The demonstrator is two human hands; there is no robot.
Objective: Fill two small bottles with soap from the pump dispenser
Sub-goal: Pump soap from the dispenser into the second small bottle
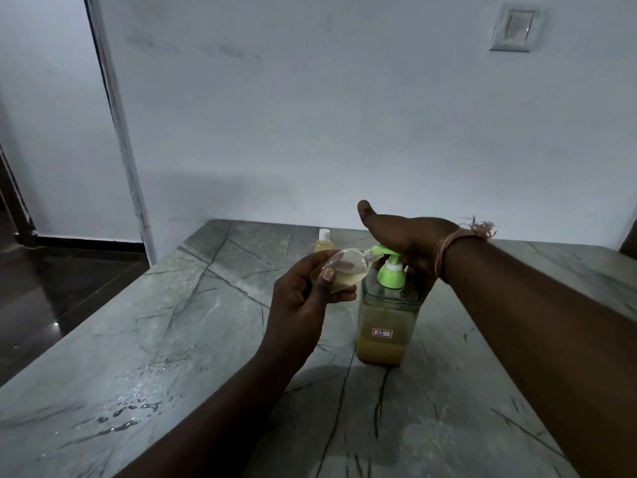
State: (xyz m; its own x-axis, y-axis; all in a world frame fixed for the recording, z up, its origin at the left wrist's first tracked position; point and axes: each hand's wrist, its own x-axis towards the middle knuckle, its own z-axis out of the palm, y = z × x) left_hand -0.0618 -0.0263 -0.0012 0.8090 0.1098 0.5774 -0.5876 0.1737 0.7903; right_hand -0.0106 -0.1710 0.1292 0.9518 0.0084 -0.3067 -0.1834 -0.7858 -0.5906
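- The key relation: the small clear plastic bottle lies tipped on its side, its long axis running roughly left to right, neck pointing right so that its mouth meets the spout of the green pump head. Whether the mouth sits fully over the spout tip I cannot tell.
- The left hand grips this bottle, fingers curled behind it and thumb across the front; a little yellowish soap pools in its lower side, so I judge it only partly filled.
- The right hand is the nearer one to the pump: it lies flat, palm down, on top of the pump head, fingers straight and thumb raised toward the wall, pressing rather than grasping. A pink thread band circles its wrist.
- The tall clear square dispenser bottle stands upright on the grey veined stone table, just right of the left hand, with yellow soap in its lower part.
- A second small bottle with a white cap stands upright further back, near the wall, and seems already filled.
- The next press must keep mouth and spout aligned, or soap will spill.
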